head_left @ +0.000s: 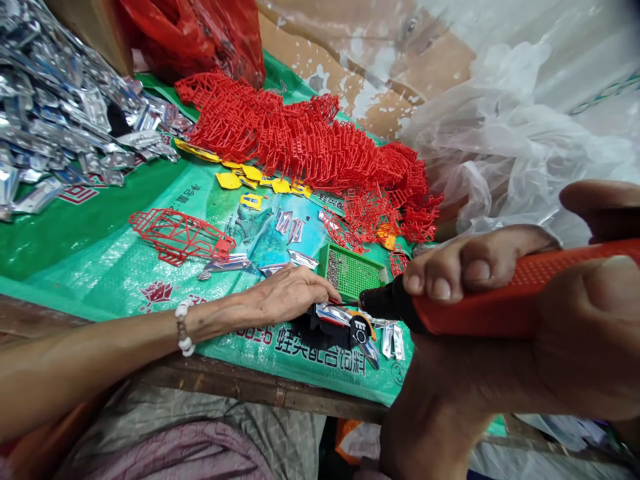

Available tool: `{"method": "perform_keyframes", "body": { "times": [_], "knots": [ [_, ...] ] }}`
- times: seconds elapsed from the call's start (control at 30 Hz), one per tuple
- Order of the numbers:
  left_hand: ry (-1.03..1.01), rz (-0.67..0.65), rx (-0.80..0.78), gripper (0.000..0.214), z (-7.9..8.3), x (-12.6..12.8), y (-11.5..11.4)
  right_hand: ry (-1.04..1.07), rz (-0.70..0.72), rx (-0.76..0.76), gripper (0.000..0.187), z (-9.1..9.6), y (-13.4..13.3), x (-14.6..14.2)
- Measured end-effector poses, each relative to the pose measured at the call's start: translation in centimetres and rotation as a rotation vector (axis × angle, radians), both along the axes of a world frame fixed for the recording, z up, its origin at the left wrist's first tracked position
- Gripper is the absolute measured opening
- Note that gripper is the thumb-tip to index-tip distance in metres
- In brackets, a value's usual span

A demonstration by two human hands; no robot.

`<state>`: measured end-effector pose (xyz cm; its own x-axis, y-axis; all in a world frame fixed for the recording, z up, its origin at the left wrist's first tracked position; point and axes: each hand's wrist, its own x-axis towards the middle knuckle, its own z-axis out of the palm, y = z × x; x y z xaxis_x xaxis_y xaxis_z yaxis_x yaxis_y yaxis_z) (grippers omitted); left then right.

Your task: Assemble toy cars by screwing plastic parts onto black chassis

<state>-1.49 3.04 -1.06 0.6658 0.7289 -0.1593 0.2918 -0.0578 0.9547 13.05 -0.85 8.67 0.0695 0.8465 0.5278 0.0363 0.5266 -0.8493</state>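
Observation:
My right hand (pixel 525 313) is wrapped around an orange electric screwdriver (pixel 500 300), whose black tip (pixel 375 303) points at a small toy car assembly (pixel 345 327) of black, silver and orange parts. My left hand (pixel 285 293) rests fingers-down on that assembly and presses it against the green woven sheet (pixel 100 233). A white bead bracelet (pixel 184 327) circles my left wrist. Just behind the assembly stands a small green tray (pixel 357 273) with tiny screws in it.
A big heap of red plastic frames (pixel 310 147) lies across the middle, with one single red frame (pixel 180 237) at the left. Yellow parts (pixel 250 177) and loose silver pieces (pixel 290 227) are scattered between. Silver parts (pixel 55 107) pile at far left; clear plastic bags (pixel 510 127) lie right.

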Motion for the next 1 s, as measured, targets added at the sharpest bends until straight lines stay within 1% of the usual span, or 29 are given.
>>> {"method": "perform_keyframes", "body": {
  "times": [0.07, 0.13, 0.2, 0.3, 0.43, 0.6, 0.7, 0.8, 0.9, 1.0],
  "knots": [
    [0.003, 0.007, 0.0, 0.038, 0.0, 0.0, -0.1, -0.028, -0.017, 0.021, 0.024, 0.1, -0.1, -0.2],
    [0.007, 0.008, -0.005, 0.038, 0.0, 0.0, -0.1, -0.079, -0.001, 0.099, 0.022, 0.1, -0.1, -0.3],
    [0.007, 0.008, -0.007, 0.037, 0.0, 0.0, -0.1, -0.107, 0.02, 0.119, 0.023, 0.2, -0.2, -0.4],
    [0.01, 0.011, -0.007, 0.037, 0.1, 0.0, -0.1, -0.056, 0.026, 0.068, 0.022, 0.1, -0.1, -0.4],
    [0.02, 0.01, -0.02, 0.038, 0.4, -0.1, 0.0, 0.056, -0.024, -0.023, 0.02, 0.1, 0.2, -0.6],
    [0.027, 0.009, -0.015, 0.038, 0.7, -0.1, -0.2, 0.095, -0.024, -0.082, 0.02, 0.1, 0.2, -0.7],
    [0.017, 0.012, 0.015, 0.038, 0.4, 0.0, -0.3, 0.098, 0.001, -0.122, 0.021, 0.2, 0.0, -0.6],
    [-0.001, 0.005, 0.061, 0.037, -0.2, 0.0, -0.4, 0.106, 0.003, -0.184, 0.025, 0.4, -0.1, -0.7],
    [-0.033, -0.017, 0.112, 0.035, -0.8, -0.1, -0.4, 0.105, 0.005, -0.205, 0.03, 0.6, 0.0, -1.0],
    [-0.066, -0.04, 0.148, 0.033, -1.0, -0.3, -0.5, 0.101, 0.0, -0.191, 0.023, 0.6, 0.0, -1.3]
  ]
}}
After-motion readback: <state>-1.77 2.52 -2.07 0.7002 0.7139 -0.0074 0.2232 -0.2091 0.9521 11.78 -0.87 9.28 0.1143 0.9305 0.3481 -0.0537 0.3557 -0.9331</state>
